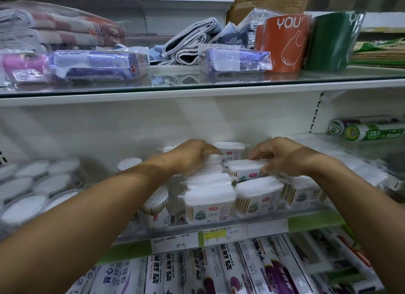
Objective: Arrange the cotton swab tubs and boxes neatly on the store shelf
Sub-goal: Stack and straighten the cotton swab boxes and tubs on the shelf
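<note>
Square clear cotton swab boxes stand in rows on the middle shelf (274,222). My left hand (192,154) is closed over a box (211,165) in the left row, behind two front boxes (209,202). My right hand (279,154) grips another box (245,169) by its right side, in the row behind a front box (259,195). One more box (230,150) stands at the back between my hands. A round swab tub (156,208) stands under my left forearm. Several round tubs (39,188) fill the shelf's left end.
Bagged swab packs (359,171) lie at the shelf's right, with wrap rolls (368,129) behind them. The glass shelf above carries folded towels (65,28), packaged cloths (96,66) and orange and green bag rolls (285,42). Plastic wrap boxes (219,271) fill the shelf below.
</note>
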Motion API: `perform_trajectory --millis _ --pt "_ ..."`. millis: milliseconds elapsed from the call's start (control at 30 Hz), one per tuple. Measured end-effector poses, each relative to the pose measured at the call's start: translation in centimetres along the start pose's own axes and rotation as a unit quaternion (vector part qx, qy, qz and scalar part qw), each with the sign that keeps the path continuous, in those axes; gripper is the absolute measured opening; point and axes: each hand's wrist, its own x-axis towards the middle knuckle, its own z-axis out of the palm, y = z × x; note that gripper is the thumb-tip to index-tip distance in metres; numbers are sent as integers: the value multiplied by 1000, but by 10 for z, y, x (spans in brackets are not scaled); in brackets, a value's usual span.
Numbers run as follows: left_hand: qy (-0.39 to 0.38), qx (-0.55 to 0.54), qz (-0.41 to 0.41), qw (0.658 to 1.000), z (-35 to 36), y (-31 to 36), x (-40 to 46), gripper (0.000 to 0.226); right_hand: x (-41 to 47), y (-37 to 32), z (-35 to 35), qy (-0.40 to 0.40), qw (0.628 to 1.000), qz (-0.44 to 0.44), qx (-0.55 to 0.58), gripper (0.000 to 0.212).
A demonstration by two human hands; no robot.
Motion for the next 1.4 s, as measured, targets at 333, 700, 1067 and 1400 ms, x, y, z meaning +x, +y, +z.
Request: perform_trajectory --millis 333,700,1067,1400 --pt "15 -241 24 970 -13 45 -4 35 -10 -13 -19 60 992 -11 111 27" --pt "51 -300 -4 953 -11 54 -1 29 -17 -8 -18 115 980 -17 163 22" --pt "-16 -153 -5 988 13 62 -4 34 -21 6 -4 7 994 13 104 19" --pt "26 -173 -3 985 7 57 -4 15 -16 6 -4 18 998 15 60 7"
